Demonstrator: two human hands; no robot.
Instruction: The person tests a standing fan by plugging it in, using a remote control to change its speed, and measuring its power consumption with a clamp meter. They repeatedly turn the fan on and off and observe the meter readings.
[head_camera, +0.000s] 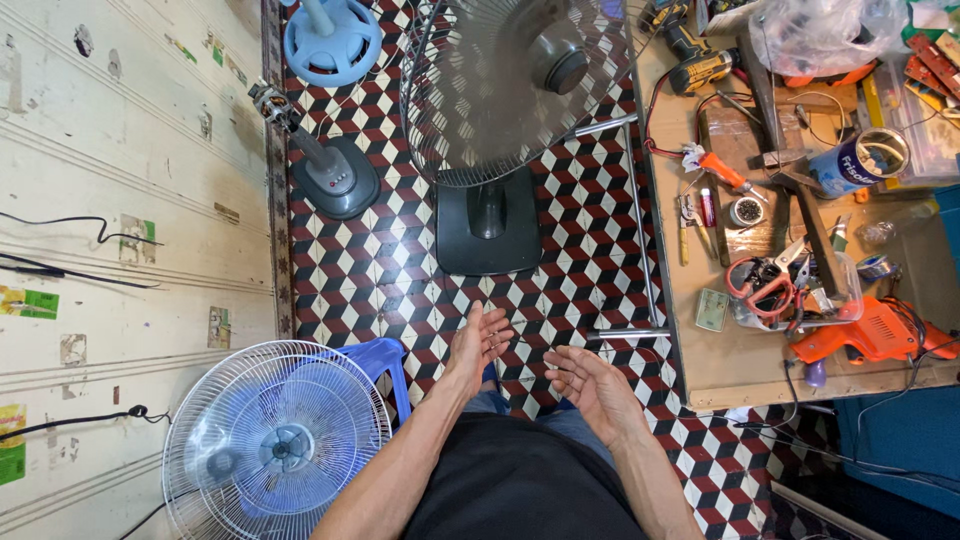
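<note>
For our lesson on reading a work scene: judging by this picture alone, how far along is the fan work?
Done: little shows as finished. The grey fan stands whole on its black base.
In hand: nothing. The left hand and right hand are open and empty above the tiled floor.
Left: a bare motor stand lacks cage and blades, and tools lie unused on the workbench.

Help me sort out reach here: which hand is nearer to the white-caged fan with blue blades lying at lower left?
Left. The left hand is open, palm up, just right of and above the white-caged fan with blue blades. The right hand lies farther right, toward the wooden workbench.
</note>
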